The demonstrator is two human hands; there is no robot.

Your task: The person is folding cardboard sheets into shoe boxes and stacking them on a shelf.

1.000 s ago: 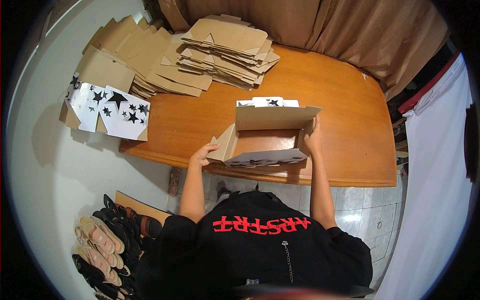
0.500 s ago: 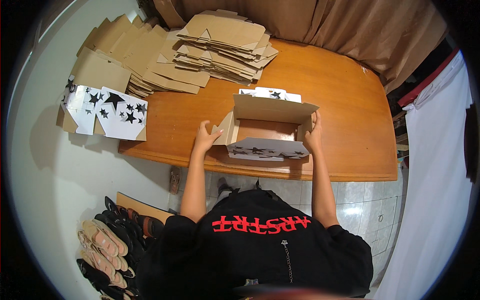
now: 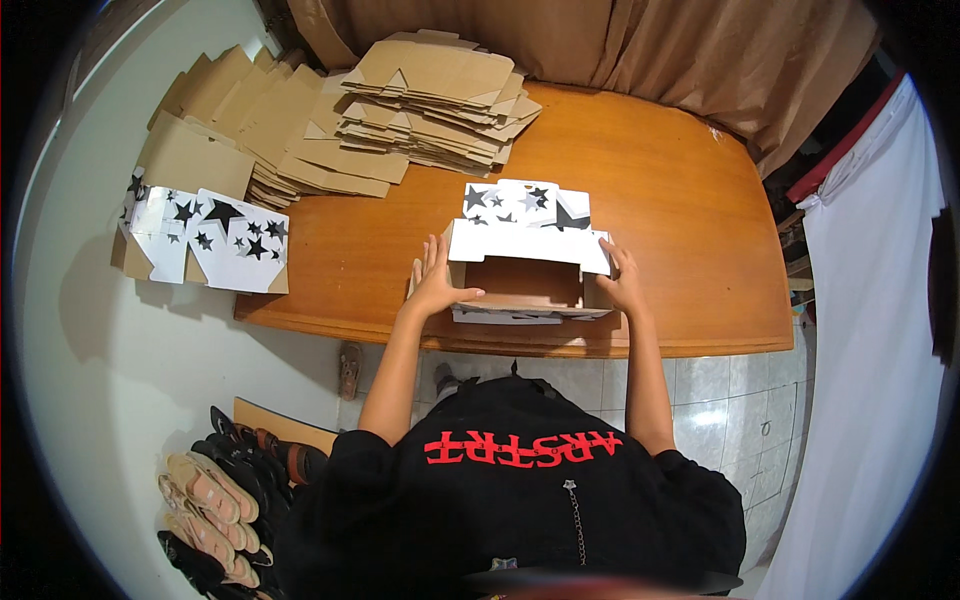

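An opened-up cardboard box (image 3: 530,242) stands on the wooden table in front of me, brown inside, with white outer faces. Its opening faces up, and the table shows through it. A white flap with black stars (image 3: 525,203) lies out at its far side. My left hand (image 3: 436,287) is at the box's left end, fingers stretched and spread, thumb reaching over the near left corner. My right hand (image 3: 624,282) grips the right end, fingers bent around the far right corner and thumb at the inner edge.
Flat brown cardboard blanks (image 3: 425,100) are piled at the back left of the table (image 3: 660,180). A star-printed white blank (image 3: 240,240) sits at the left edge. Several sandals (image 3: 215,500) rest at lower left. A brown curtain (image 3: 720,60) hangs behind, a white cloth (image 3: 860,330) at right.
The box's far wall has folded, so its white flap and star print now show. My left hand has moved right, inward against the box's left end; its side flap has folded in.
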